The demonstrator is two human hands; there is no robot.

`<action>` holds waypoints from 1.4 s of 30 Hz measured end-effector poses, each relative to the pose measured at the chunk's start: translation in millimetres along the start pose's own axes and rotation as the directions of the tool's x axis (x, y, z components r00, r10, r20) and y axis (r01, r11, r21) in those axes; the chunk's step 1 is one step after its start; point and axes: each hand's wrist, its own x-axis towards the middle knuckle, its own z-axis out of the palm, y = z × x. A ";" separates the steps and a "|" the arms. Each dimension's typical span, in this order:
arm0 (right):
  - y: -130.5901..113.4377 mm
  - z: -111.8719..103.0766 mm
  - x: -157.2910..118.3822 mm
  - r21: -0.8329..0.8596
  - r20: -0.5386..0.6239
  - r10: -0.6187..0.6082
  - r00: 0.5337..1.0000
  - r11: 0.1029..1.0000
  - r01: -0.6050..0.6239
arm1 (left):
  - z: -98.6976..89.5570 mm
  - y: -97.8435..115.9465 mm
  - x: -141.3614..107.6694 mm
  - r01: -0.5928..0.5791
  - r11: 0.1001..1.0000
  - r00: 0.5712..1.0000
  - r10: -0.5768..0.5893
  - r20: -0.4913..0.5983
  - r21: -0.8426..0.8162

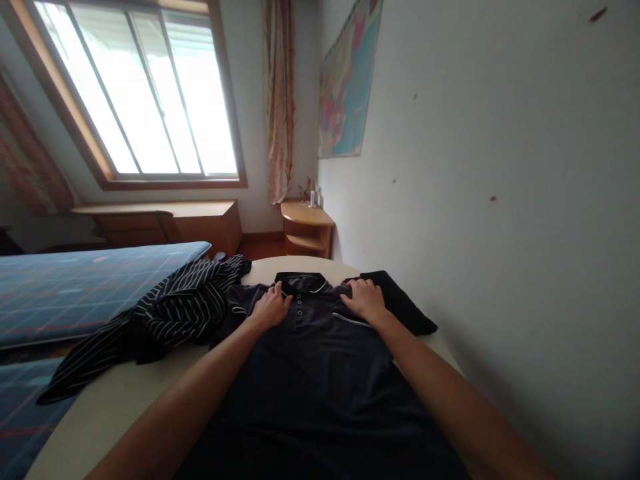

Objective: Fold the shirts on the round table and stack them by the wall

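Note:
A dark polo shirt [310, 360] lies front up on the table, its collar [300, 281] at the far end. White piping edges the collar and sleeves, and several buttons run down the placket. My left hand [271, 307] rests on the shirt's left shoulder beside the collar, thumb apart from the fingers. On the opposite shoulder, my right hand [365, 300] lies with its fingers slightly bent and the thumb spread. Neither hand visibly pinches the cloth. Folded black cloth [403, 303] lies just beyond my right hand.
A black garment with white stripes [185, 300] lies crumpled at the left edge of the round cream table [125, 400]. Blue plaid bedding [100, 287] is farther left. A white wall [525, 267] stands close on the right. A corner shelf [305, 213] is behind the table.

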 end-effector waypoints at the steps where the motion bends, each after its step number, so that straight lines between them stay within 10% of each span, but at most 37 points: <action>1: 1.5 -0.6 -0.6 -0.003 0.006 -0.012 1.000 1.000 0.012 | 4.0 -2.2 -0.6 0.006 1.000 1.000 -0.006 0.018 0.008; 12: 12.6 -16.8 15.1 0.222 -0.187 0.174 0.967 0.966 -0.131 | 13.0 -0.7 -4.2 0.108 0.974 0.992 -0.118 0.041 0.201; 22: -24.6 9.1 -28.8 0.028 -0.036 -0.238 0.970 0.970 0.239 | 29.6 17.8 -30.3 -0.106 0.986 0.994 0.102 0.035 0.126; 37: -23.6 -11.9 -46.8 0.191 0.223 -0.107 0.969 0.979 0.064 | 27.1 9.0 -70.1 -0.179 0.976 0.984 0.175 0.044 0.127; 42: 0.8 -24.0 -19.4 0.417 0.013 0.090 0.996 0.905 -0.087 | 25.3 9.3 -66.8 -0.179 0.976 0.983 0.173 0.061 0.121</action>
